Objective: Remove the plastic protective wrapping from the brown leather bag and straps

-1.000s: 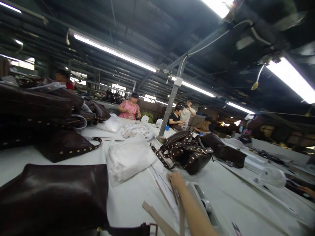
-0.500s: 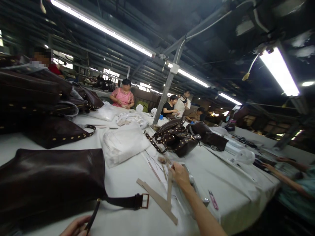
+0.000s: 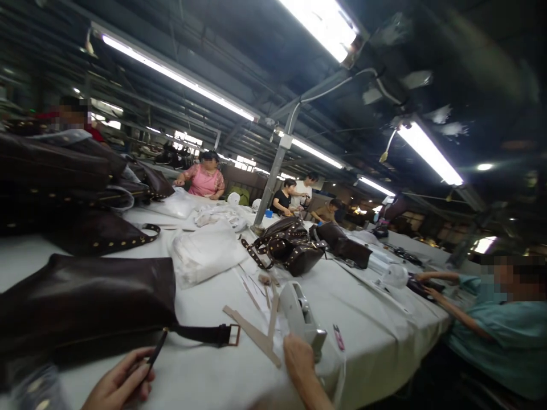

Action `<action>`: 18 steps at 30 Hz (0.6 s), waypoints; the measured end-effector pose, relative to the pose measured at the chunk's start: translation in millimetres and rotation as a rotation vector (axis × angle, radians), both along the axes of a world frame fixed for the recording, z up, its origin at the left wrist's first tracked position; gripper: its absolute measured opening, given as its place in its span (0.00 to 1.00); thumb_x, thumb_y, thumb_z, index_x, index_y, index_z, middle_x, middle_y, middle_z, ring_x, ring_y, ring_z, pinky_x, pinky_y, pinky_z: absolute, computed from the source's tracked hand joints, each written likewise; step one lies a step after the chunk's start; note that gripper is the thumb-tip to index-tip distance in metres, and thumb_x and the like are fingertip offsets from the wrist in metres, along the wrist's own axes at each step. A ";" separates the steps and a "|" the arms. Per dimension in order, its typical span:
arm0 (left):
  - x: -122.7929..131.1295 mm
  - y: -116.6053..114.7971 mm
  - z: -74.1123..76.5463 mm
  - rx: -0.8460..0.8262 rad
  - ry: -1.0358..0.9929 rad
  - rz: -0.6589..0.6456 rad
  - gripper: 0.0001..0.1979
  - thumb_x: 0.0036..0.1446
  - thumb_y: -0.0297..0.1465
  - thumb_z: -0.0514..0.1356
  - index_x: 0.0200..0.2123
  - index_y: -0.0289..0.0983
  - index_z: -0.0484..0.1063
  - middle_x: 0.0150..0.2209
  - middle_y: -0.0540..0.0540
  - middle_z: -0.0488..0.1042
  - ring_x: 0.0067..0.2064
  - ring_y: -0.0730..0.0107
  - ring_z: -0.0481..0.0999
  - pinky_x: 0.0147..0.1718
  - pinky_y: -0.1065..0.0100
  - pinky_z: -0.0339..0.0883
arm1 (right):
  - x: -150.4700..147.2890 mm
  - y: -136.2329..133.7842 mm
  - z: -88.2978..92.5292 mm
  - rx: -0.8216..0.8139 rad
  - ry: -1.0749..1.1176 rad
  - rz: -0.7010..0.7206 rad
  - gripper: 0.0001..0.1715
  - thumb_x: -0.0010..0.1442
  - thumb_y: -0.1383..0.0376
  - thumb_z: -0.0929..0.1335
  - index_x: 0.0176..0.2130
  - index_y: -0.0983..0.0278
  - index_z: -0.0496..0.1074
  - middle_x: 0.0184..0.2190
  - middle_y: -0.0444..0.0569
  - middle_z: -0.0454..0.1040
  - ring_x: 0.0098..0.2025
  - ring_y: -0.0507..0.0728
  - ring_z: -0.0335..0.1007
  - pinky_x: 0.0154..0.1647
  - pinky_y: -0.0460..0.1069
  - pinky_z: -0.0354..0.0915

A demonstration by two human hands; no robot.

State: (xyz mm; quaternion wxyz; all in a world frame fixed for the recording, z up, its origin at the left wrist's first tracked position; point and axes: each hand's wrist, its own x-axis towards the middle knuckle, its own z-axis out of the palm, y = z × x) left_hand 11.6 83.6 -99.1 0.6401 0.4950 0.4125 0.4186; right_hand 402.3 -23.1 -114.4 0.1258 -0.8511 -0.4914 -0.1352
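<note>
My left hand (image 3: 126, 376), at the bottom left, pinches a thin dark strap (image 3: 157, 346) whose far end meets the lower corner of a dark brown leather bag (image 3: 98, 290). A buckled strap (image 3: 209, 335) stretches right from that bag over the white table. My right hand (image 3: 299, 356) is at the near end of a grey-white dispenser-like device (image 3: 294, 304); its fingers are curled and mostly hidden, so their hold cannot be made out. Left of the device lie flat grey-brown strips (image 3: 256, 336).
Studded bags (image 3: 290, 245) and white wrapping sheets (image 3: 205, 250) lie farther back on the table (image 3: 367, 341). More bags (image 3: 64, 171) are piled left. A pink-handled tool (image 3: 338, 337) lies right of the device. A person (image 3: 499, 336) works at the right edge; others stand behind.
My right hand has moved from the strips down toward me, to the device's near end, and the device now shows more fully. My left hand has risen into view with the thin strap. The view has shifted right.
</note>
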 end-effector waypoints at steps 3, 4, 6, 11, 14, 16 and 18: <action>-2.5 -5.4 9.9 0.050 0.008 -0.026 0.26 0.35 0.49 0.69 0.36 0.39 0.73 0.20 0.50 0.74 0.24 0.66 0.72 0.27 0.69 0.67 | 2.3 -6.7 9.8 0.051 0.160 0.006 0.16 0.56 0.76 0.62 0.26 0.63 0.75 0.31 0.57 0.78 0.38 0.64 0.75 0.38 0.54 0.64; -2.8 -6.3 10.9 0.063 0.002 -0.028 0.26 0.37 0.48 0.68 0.37 0.38 0.73 0.20 0.50 0.74 0.25 0.66 0.73 0.27 0.70 0.67 | 4.2 -9.8 12.8 0.081 0.218 0.001 0.15 0.57 0.74 0.62 0.27 0.63 0.75 0.32 0.56 0.78 0.40 0.64 0.74 0.39 0.54 0.64; -3.0 -6.4 9.2 0.080 -0.015 -0.015 0.26 0.38 0.47 0.68 0.38 0.37 0.72 0.22 0.50 0.74 0.25 0.67 0.73 0.28 0.69 0.68 | 7.6 -16.1 18.9 0.155 0.348 -0.002 0.11 0.57 0.70 0.64 0.28 0.62 0.75 0.33 0.55 0.78 0.41 0.63 0.74 0.41 0.53 0.64; -4.0 -2.0 -2.5 0.178 -0.004 0.061 0.26 0.40 0.44 0.65 0.43 0.38 0.71 0.29 0.49 0.76 0.25 0.68 0.73 0.26 0.68 0.67 | -14.8 -25.9 33.7 0.325 0.753 0.091 0.22 0.59 0.51 0.64 0.38 0.64 0.76 0.34 0.52 0.79 0.35 0.57 0.75 0.33 0.49 0.68; -4.0 -4.1 -2.5 0.216 0.055 0.025 0.18 0.42 0.41 0.63 0.36 0.37 0.75 0.31 0.48 0.76 0.28 0.67 0.74 0.30 0.67 0.68 | -63.3 -29.4 39.5 0.502 1.382 0.187 0.24 0.46 0.48 0.73 0.35 0.64 0.76 0.31 0.48 0.79 0.28 0.53 0.73 0.25 0.45 0.66; -2.5 -9.1 0.8 0.198 0.084 -0.032 0.16 0.41 0.41 0.64 0.30 0.36 0.77 0.31 0.47 0.76 0.31 0.65 0.75 0.35 0.66 0.67 | -105.0 -31.1 40.5 0.569 1.807 0.211 0.24 0.37 0.54 0.79 0.32 0.63 0.75 0.29 0.45 0.78 0.26 0.50 0.71 0.22 0.43 0.64; 0.7 -16.1 5.1 0.124 0.066 -0.075 0.19 0.40 0.43 0.64 0.31 0.35 0.77 0.33 0.45 0.77 0.35 0.62 0.76 0.37 0.66 0.66 | -147.7 -31.2 38.1 0.539 2.023 0.213 0.23 0.35 0.58 0.81 0.31 0.63 0.75 0.29 0.44 0.78 0.25 0.49 0.70 0.21 0.42 0.63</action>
